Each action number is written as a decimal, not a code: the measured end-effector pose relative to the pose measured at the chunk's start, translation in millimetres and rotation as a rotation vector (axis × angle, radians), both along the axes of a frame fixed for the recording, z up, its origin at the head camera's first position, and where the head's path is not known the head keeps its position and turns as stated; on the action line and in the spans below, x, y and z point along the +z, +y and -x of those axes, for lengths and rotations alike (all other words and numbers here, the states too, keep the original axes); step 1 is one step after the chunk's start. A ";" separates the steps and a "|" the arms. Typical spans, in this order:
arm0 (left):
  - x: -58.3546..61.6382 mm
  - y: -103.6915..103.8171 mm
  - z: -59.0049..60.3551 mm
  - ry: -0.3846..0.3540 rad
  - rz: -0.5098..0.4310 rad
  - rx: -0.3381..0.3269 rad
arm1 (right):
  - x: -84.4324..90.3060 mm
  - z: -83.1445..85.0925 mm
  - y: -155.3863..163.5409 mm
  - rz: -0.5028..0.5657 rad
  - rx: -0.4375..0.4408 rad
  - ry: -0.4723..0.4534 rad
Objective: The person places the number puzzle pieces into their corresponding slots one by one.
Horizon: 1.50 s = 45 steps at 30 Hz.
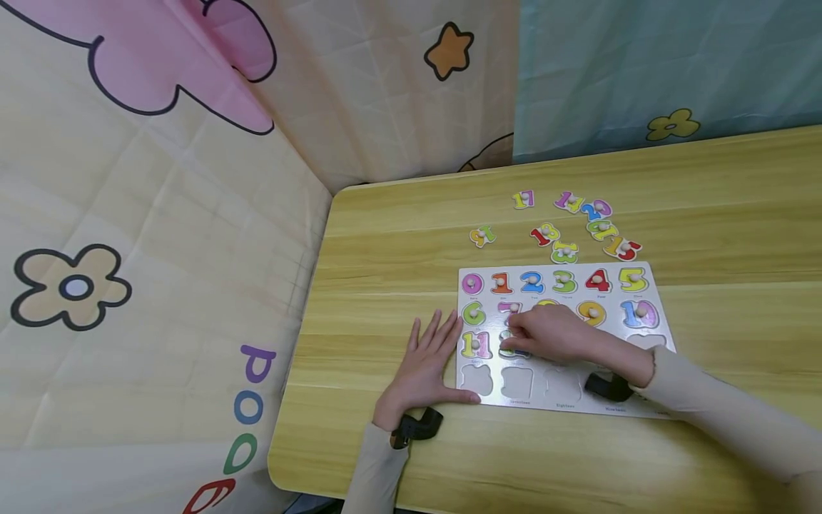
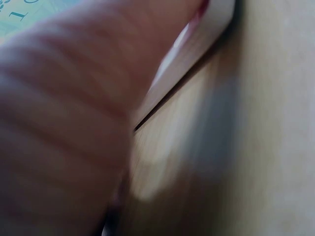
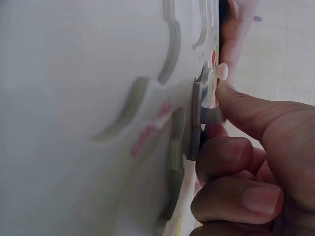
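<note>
- The left hand point(image 1: 427, 368) lies flat on the wooden table point(image 1: 385, 235), fingers straight and spread, its thumb side against the left edge of the puzzle board point(image 1: 648, 335). It holds nothing; judging by its place, it braces the board so that it does not slide.
- The right hand point(image 1: 552, 335) reaches over the board from the right, fingers curled down on a number piece point(image 1: 509, 348) in the third row, just right of the 11 point(image 1: 475, 344). In the right wrist view the fingertips point(image 3: 224, 155) pinch the piece point(image 3: 209, 91) by its edge and small knob, and it sits partly raised out of its recess, probably tilted for fitting.
- The digits on that piece are hidden under the hand, so I cannot tell its number.
- The top rows, 0 to 10, are filled; the nearest row shows bare recesses point(image 1: 516, 382).
- Several loose number pieces point(image 1: 565, 228) lie scattered on the table beyond the far edge of the board, well apart from both hands, within reach for picking.
- The left wrist view is blurred, showing only skin, the board's edge and the tabletop.
</note>
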<state>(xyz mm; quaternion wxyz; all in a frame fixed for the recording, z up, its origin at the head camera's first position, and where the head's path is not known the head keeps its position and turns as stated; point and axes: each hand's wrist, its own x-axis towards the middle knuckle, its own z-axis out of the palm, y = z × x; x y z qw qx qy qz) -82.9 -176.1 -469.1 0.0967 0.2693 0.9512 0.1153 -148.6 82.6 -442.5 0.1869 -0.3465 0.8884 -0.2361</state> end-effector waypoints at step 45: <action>-2.7 -0.8 -0.7 0.005 0.007 0.001 | 14.9 1.2 0.9 -0.087 0.009 -0.056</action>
